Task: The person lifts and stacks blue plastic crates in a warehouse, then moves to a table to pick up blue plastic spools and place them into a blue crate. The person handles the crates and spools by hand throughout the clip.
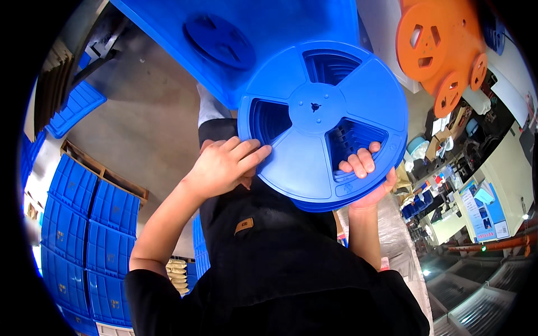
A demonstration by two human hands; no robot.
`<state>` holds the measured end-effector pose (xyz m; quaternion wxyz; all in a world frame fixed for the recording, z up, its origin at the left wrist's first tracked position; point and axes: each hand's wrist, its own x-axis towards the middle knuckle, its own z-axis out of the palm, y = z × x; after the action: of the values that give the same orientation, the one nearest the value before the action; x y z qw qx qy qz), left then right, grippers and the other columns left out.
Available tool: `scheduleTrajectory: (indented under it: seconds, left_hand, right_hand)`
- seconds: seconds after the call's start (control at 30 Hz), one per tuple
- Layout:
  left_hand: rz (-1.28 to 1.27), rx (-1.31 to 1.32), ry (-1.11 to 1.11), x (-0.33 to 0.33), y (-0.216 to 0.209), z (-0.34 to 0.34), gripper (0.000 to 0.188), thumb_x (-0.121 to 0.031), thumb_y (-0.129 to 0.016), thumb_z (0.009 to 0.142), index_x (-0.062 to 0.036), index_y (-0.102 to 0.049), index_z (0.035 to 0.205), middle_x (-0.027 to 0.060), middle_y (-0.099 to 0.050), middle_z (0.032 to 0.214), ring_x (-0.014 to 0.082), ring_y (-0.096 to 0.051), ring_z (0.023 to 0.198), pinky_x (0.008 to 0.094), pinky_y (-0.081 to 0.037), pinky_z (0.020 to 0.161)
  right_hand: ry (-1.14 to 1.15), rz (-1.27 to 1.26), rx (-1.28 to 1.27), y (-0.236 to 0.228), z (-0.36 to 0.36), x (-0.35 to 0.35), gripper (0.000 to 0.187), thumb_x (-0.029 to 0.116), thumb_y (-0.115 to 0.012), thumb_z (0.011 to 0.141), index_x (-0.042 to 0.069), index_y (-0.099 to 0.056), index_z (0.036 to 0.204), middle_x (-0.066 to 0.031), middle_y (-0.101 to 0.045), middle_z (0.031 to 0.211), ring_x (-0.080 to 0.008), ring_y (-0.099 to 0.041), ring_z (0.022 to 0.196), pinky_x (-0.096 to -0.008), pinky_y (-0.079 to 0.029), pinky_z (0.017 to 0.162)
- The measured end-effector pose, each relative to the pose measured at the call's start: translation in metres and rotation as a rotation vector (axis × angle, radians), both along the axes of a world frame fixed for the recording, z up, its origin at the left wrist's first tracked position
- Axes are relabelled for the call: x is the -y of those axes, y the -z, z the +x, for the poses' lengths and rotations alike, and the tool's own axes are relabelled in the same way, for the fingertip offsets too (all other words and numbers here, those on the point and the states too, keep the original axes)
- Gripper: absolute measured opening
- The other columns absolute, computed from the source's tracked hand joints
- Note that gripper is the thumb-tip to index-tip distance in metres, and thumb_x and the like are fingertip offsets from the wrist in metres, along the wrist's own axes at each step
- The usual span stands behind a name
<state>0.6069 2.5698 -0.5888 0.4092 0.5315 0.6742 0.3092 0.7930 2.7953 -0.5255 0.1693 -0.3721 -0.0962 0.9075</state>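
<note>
A stack of round blue plastic reels (300, 162) is held up in front of my body, its flat face toward me. The top reel has wedge-shaped cut-outs and a small centre hole; more reel layers show through the openings. My right hand (367, 173) grips the stack at the lower right, fingers hooked through a cut-out and palm around the rim. At the left rim, my left hand (227, 165) is closed with bent fingers, their tips against the reel edge. Beyond the stack, another blue reel (219, 42) lies inside a large blue bin (291, 19).
Orange reels (420, 42) are at the upper right. Stacked blue crates (64, 235) stand at the left beside a wooden pallet (106, 172). A cluttered work area with a pale cabinet (504, 173) lies to the right. Grey floor (140, 112) shows at the left.
</note>
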Motion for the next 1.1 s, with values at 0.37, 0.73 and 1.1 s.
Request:
scheduleTrajectory:
  seconds: [0.37,0.73,1.1]
  left_hand:
    - [0.107,0.072,-0.383,0.018,-0.010,-0.024,0.036,-0.003,-0.065,0.070,-0.0017,-0.055,0.105,0.0062,-0.063,0.086,0.0174,-0.061,0.065,0.0264,-0.048,0.052]
    - [0.209,1.387,-1.716,0.045,0.079,-0.016,0.029,-0.014,-0.062,0.084,-0.0040,-0.051,0.110,0.0178,-0.063,0.098,0.0158,-0.056,0.057,0.0223,-0.046,0.045]
    - [0.135,1.365,-1.694,0.006,0.130,-0.011,0.029,-0.009,-0.059,0.085,-0.0027,-0.051,0.113,0.0117,-0.062,0.106,0.0132,-0.054,0.059,0.0260,-0.046,0.052]
  right_hand:
    - [-0.112,0.157,0.318,0.003,-0.009,-0.016,0.062,0.040,-0.058,0.080,0.002,-0.042,0.127,-0.0107,-0.055,0.101,-0.0244,-0.055,0.088,-0.0426,-0.045,0.084]
    - [-0.215,0.179,0.458,0.003,0.023,-0.013,0.057,0.035,-0.058,0.080,0.002,-0.042,0.123,-0.0084,-0.053,0.091,-0.0216,-0.053,0.082,-0.0404,-0.045,0.079]
    - [-0.167,0.086,0.431,0.009,0.045,0.004,0.054,0.034,-0.057,0.080,0.002,-0.043,0.122,-0.0085,-0.054,0.091,-0.0220,-0.054,0.083,-0.0411,-0.046,0.081]
